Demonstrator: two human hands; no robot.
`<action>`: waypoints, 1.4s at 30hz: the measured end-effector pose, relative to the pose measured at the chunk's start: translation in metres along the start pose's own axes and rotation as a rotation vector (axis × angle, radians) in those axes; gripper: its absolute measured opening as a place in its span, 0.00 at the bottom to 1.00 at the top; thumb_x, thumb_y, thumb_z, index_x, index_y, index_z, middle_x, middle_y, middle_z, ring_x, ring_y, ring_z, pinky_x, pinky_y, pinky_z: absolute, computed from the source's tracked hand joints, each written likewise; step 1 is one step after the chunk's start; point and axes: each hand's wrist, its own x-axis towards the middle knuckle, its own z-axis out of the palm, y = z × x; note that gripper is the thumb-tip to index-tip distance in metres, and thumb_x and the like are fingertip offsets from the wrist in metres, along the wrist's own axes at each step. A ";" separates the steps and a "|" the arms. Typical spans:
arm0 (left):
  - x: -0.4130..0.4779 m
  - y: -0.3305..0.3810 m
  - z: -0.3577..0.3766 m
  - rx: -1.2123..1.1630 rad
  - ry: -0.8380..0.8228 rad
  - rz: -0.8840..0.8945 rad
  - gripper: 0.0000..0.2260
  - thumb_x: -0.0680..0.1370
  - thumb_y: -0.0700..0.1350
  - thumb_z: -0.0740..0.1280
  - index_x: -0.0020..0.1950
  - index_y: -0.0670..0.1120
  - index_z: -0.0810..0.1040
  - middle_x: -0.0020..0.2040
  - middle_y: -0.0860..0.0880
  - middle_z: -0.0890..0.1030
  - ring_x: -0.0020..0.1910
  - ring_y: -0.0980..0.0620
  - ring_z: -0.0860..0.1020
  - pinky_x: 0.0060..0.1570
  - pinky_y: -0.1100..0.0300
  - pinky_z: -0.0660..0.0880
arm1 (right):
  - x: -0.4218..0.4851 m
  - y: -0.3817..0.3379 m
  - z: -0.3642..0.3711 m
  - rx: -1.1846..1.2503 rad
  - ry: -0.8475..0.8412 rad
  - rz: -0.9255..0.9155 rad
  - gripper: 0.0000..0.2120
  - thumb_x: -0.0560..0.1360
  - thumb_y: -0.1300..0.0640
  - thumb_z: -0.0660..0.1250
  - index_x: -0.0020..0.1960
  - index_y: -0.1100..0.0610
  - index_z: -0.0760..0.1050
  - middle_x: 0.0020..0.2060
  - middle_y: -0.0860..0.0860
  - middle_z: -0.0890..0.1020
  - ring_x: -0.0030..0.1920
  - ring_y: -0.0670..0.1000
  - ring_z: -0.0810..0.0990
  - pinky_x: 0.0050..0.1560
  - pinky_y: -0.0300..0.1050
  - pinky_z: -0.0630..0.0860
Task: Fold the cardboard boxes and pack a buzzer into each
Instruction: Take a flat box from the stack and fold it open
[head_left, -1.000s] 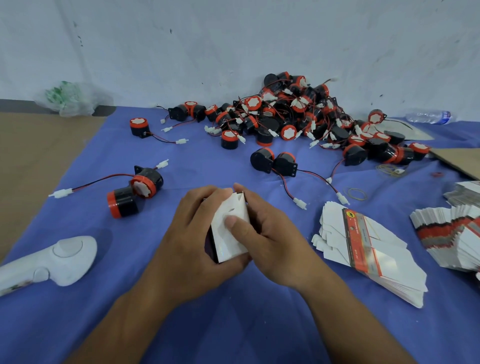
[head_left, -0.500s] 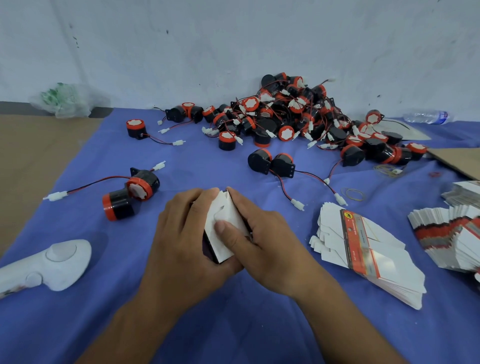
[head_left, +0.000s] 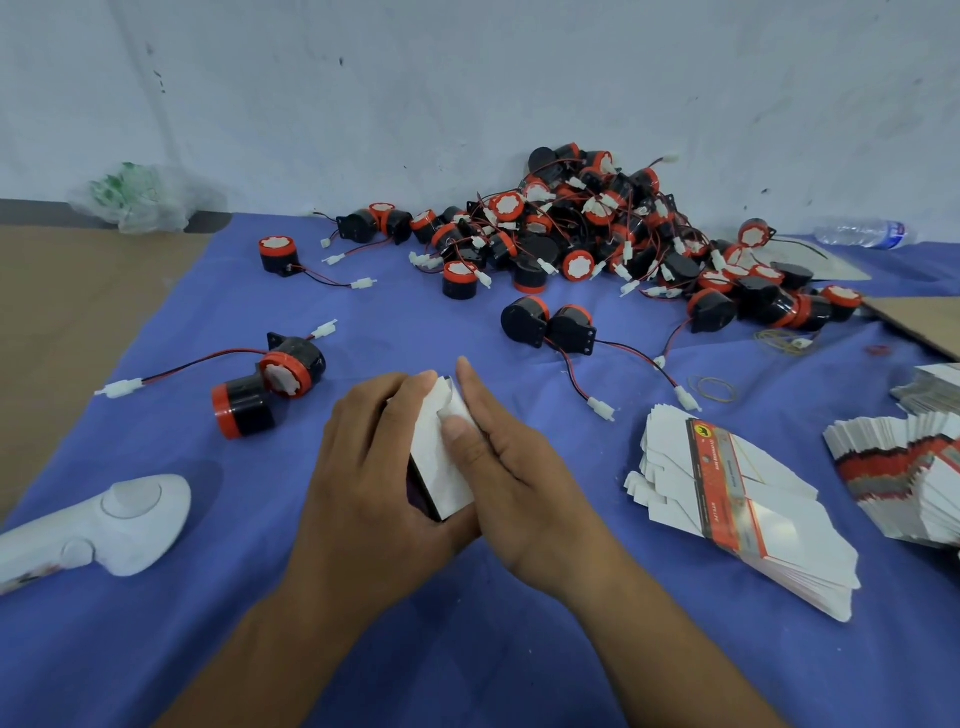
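Left hand cradles the box; right hand thumb clamps its flap, probably for tucking.

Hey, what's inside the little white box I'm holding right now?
The white box is clasped between the left hand and right hand. Only a dark edge shows along its left side; both hands cover the rest, so its contents cannot be seen.
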 end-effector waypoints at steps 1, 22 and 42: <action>0.000 0.000 0.000 0.005 0.000 0.000 0.33 0.72 0.58 0.69 0.62 0.31 0.75 0.57 0.37 0.76 0.55 0.39 0.77 0.53 0.43 0.76 | 0.000 -0.001 0.001 0.062 -0.013 0.009 0.23 0.84 0.43 0.56 0.78 0.37 0.58 0.60 0.21 0.71 0.64 0.26 0.68 0.62 0.25 0.65; -0.006 -0.018 0.014 -0.979 -0.188 -0.583 0.21 0.75 0.58 0.63 0.69 0.63 0.71 0.66 0.59 0.77 0.67 0.58 0.74 0.62 0.59 0.75 | 0.008 0.009 -0.005 -0.908 0.096 -0.517 0.39 0.62 0.68 0.74 0.72 0.56 0.71 0.55 0.45 0.80 0.55 0.53 0.76 0.62 0.47 0.60; -0.015 -0.044 0.023 -0.135 -0.580 -0.297 0.29 0.78 0.57 0.65 0.74 0.51 0.55 0.69 0.69 0.66 0.66 0.64 0.64 0.73 0.45 0.57 | -0.002 0.007 -0.027 -0.503 -0.147 0.261 0.16 0.80 0.49 0.63 0.63 0.54 0.64 0.48 0.47 0.80 0.43 0.46 0.77 0.44 0.42 0.77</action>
